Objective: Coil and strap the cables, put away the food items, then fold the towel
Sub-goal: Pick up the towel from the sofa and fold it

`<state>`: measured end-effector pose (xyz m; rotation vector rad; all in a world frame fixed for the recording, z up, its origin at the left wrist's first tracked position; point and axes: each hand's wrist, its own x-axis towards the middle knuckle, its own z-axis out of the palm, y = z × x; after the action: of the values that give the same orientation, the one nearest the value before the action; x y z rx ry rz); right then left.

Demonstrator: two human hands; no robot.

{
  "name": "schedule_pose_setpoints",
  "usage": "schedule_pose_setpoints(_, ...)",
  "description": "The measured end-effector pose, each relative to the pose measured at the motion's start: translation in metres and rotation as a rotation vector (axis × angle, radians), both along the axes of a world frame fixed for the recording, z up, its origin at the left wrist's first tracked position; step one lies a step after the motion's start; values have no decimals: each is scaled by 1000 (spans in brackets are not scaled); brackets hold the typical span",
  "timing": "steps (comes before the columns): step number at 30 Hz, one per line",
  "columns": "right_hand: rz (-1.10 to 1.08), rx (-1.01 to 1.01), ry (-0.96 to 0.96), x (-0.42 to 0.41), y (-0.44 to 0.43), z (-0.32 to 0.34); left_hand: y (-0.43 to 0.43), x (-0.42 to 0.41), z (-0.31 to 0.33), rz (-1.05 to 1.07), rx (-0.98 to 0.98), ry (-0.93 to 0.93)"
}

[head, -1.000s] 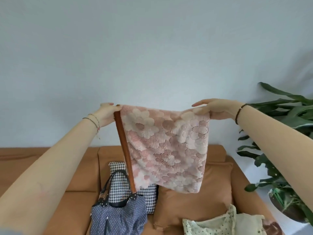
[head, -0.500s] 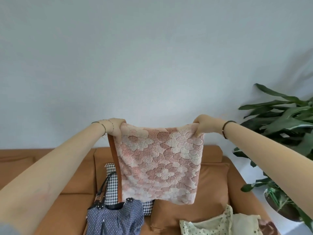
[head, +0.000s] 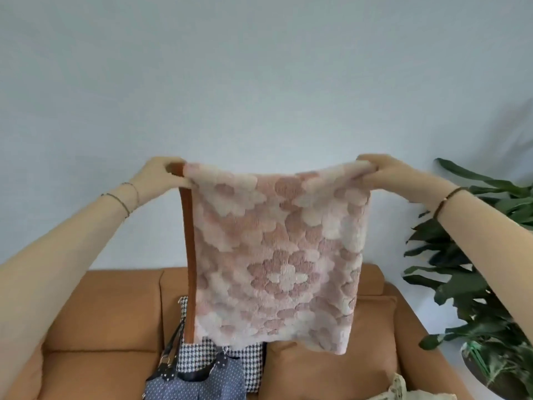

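Note:
A pink and cream flower-patterned towel (head: 277, 255) with a brown band along its left edge hangs in the air in front of the wall, doubled over and stretched flat. My left hand (head: 157, 177) pinches its top left corner at the brown band. My right hand (head: 383, 171) grips the top right corner. Both arms are stretched forward at about the same height. No cables or food items show in this view.
Below the towel stands a tan sofa (head: 101, 313) with a tan cushion (head: 331, 370), a houndstooth cushion (head: 251, 362) and a blue dotted handbag (head: 202, 382). A pale cloth (head: 401, 391) lies at the bottom right. A leafy potted plant (head: 476, 269) fills the right side.
My right hand went from flat fingers on the corner to a closed grip. Both hands dipped with the towel, then rose again and pulled it wider and flatter.

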<state>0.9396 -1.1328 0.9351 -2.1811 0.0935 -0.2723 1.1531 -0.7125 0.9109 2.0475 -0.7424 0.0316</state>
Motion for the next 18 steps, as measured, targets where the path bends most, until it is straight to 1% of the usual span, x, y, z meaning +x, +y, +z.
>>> schedule_pose_setpoints(1, 13, 230, -135, 5, -1, 7, 0, 7, 1, -13, -271, 119)
schedule_pose_setpoints(2, 56, 375, -151, 12, 0, 2, -3, 14, -8, -47, -417, 268)
schedule_pose_setpoints(3, 101, 404, -64, 19, 5, -12, -8, 15, -26, -71, -389, 404)
schedule_pose_setpoints(5, 121, 310, 300, 29, 24, -67, -17, 8, -74, -154, -90, 617)
schedule_pose_setpoints(6, 102, 307, 441, 29, 32, -95, -20, 5, -95, -180, 16, 658)
schedule_pose_setpoints(7, 81, 335, 515, 29, 37, -116, -19, 3, -113, -164, 64, 673)
schedule_pose_setpoints(10, 5, 343, 556, 32, 38, -153, -10, 10, -143, -65, 94, 722)
schedule_pose_setpoints(12, -95, 438, 551, 35, 39, -158, -8, 16, -149, 10, 67, 733)
schedule_pose_setpoints(14, -165, 565, 521, 41, 44, -153, -11, 16, -144, 63, -31, 791)
schedule_pose_setpoints(16, -164, 622, 516, 44, 42, -145, -14, 13, -132, 47, -39, 841)
schedule_pose_setpoints(18, -125, 643, 449, 45, 37, -134, -15, 4, -116, -6, -45, 861)
